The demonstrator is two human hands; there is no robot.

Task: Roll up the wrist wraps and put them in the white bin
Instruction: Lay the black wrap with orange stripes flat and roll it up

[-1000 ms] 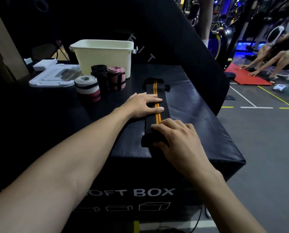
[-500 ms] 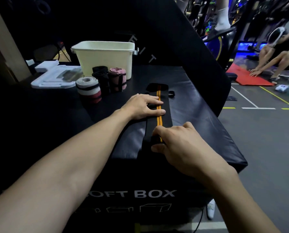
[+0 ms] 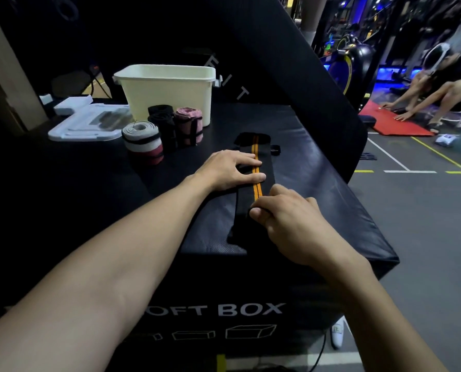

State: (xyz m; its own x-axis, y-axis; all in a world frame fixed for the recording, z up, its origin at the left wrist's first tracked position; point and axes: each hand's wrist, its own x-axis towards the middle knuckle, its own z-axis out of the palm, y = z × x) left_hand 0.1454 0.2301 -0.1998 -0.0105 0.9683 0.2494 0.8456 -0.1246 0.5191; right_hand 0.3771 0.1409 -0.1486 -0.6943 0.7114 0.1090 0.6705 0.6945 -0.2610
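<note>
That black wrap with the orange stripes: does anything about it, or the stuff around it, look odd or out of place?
Nothing stands out. The black wrap lies straight on the soft box, with the left hand flat on it and the right hand at its near end. Rolled wraps stand upright beside the white bin.

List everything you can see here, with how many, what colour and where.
Flat wrist wrap: 1, black with orange stripes, stretched along the box top.
Rolled wraps: 3 visible, one grey-white-red, one black, one pink, before the bin.
White bin: 1, far end of box.
White tray: 1, left of rolls.
Soft box: 1, black.
Red mat: 1, floor at right, a person crouching there.
Left hand: flat on the wrap.
Right hand: pinching the wrap's near part.
</note>
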